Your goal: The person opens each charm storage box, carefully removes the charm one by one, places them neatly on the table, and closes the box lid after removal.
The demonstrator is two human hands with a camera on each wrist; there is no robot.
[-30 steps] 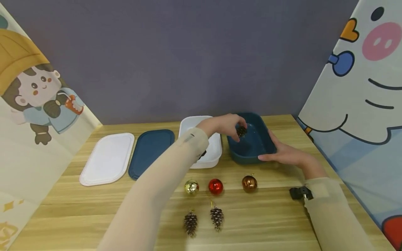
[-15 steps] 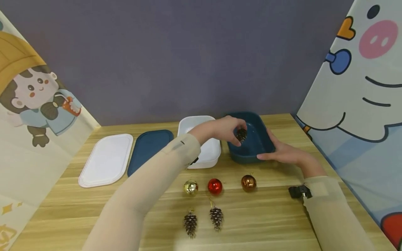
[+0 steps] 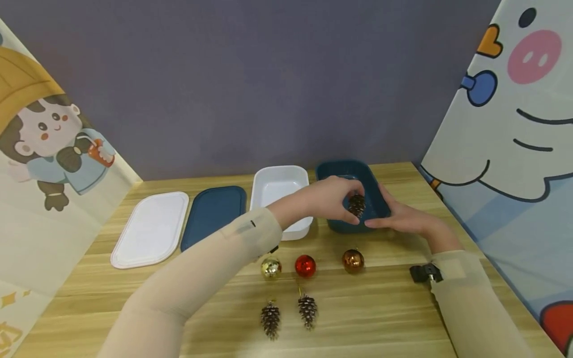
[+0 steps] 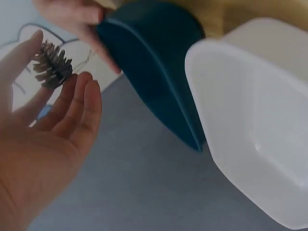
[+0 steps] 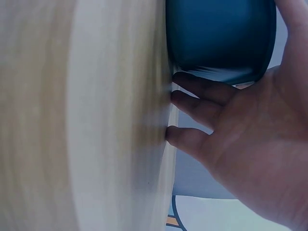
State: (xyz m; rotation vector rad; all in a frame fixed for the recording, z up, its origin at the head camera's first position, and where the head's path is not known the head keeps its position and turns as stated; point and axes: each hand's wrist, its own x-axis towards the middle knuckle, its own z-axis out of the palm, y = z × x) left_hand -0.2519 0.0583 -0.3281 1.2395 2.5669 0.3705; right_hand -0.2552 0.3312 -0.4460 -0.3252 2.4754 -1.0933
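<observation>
My left hand (image 3: 331,196) pinches a brown pine cone (image 3: 356,205) between thumb and fingertips, over the near part of the dark blue box (image 3: 380,191). In the left wrist view the pine cone (image 4: 52,67) shows its open scales and a thin hanging loop. Against the box's right side rests my right hand (image 3: 409,217), its thumb along the near wall. The right wrist view shows that hand's fingers (image 5: 199,108) fairly straight, tips beside the blue box (image 5: 221,38) and close to the table. The hand and cone cover part of the box's inside.
A white box (image 3: 279,174) stands left of the blue one. Further left lie a blue lid (image 3: 215,214) and a white lid (image 3: 149,228). In front are gold (image 3: 271,267), red (image 3: 305,266) and brown (image 3: 353,260) baubles, plus two pine cones (image 3: 270,320).
My left hand has moved right and a little nearer with the pine cone, uncovering more of the white box. The right hand has stayed at the blue box.
</observation>
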